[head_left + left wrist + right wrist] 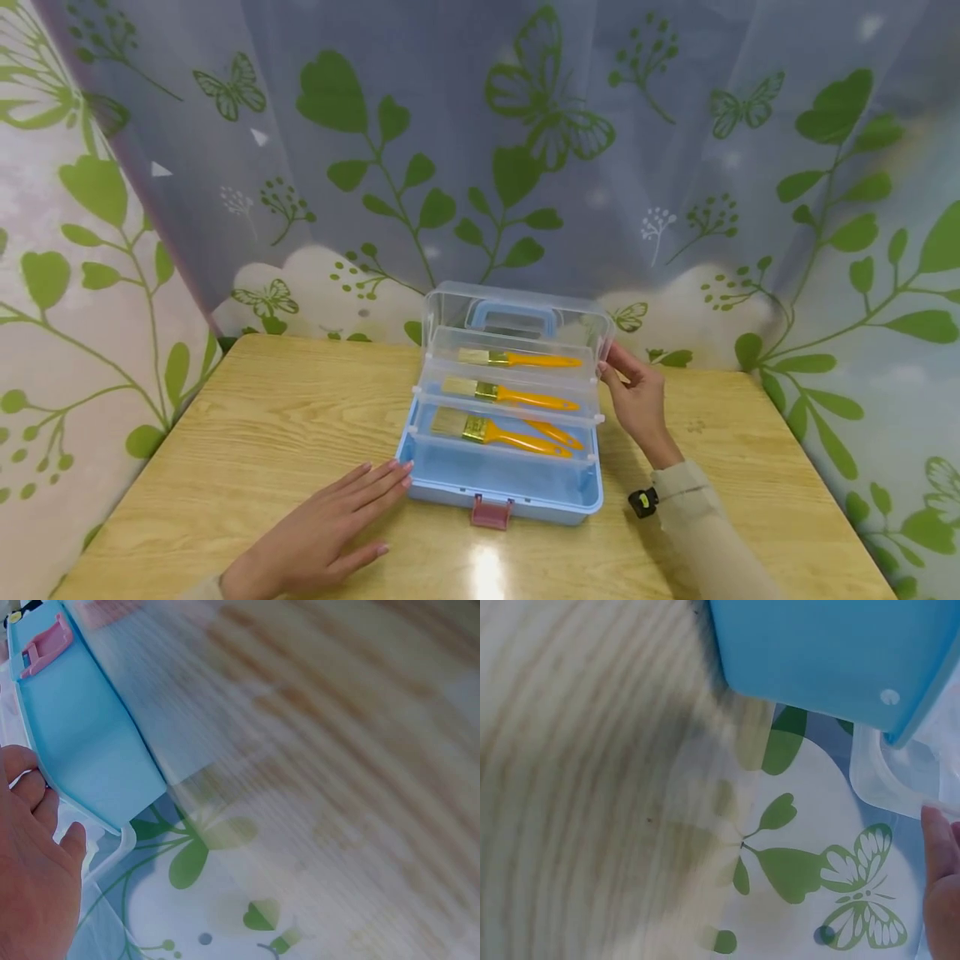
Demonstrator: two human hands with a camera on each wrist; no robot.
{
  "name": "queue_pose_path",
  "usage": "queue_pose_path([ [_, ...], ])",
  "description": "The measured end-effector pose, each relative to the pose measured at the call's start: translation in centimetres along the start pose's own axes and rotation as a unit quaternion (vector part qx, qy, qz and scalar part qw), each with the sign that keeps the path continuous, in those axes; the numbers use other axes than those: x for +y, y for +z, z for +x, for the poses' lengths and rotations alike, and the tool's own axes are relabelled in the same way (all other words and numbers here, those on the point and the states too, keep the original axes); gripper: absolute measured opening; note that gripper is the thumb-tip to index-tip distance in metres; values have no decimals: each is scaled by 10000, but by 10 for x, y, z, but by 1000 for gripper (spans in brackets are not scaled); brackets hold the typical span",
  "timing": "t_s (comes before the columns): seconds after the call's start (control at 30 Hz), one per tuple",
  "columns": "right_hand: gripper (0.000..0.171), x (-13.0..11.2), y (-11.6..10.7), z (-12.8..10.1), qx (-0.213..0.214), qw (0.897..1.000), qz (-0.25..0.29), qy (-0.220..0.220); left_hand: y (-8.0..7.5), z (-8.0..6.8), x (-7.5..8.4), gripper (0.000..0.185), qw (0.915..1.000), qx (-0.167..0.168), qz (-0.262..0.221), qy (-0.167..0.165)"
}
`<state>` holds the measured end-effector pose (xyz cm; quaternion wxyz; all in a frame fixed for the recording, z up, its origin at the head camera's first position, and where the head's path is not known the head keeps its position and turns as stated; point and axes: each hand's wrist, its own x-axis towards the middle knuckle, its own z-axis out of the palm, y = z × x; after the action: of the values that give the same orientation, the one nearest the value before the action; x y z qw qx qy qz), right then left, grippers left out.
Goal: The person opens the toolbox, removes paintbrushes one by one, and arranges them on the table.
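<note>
A light blue toolbox (501,483) with a pink latch (491,512) stands open on the wooden table (247,433), its clear tiered trays fanned out. Yellow-handled paintbrushes (517,359) lie in the trays and the base. My left hand (337,529) lies flat on the table, fingertips touching the box's front left corner (105,787). My right hand (633,392) touches the right edge of the clear lid (517,310) and upper tray; its fingers (941,885) show beside the clear plastic in the right wrist view.
A curtain with green leaves and butterflies (525,117) hangs behind the table and wraps both sides. Bare wooden tabletop lies left, right and in front of the box. A small black device (642,502) sits at my right wrist.
</note>
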<state>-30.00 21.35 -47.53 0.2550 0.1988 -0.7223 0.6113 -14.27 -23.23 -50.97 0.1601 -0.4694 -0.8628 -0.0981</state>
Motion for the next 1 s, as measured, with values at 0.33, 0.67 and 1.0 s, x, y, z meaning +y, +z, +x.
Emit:
queue_pose_path([
  [0.33,46,0,-4,2,-204,9991,-338,175,-1,2,-1,76,9999,-21,131,19],
  [0.67,43,-29,3,5,-219,9987,-414,216,-3,0,0,77,10000,-32,-67,-34],
  [1.0,42,-17,-3,11,-351,9935,-504,955,-3,-1,5,78,9998,57,-37,166],
])
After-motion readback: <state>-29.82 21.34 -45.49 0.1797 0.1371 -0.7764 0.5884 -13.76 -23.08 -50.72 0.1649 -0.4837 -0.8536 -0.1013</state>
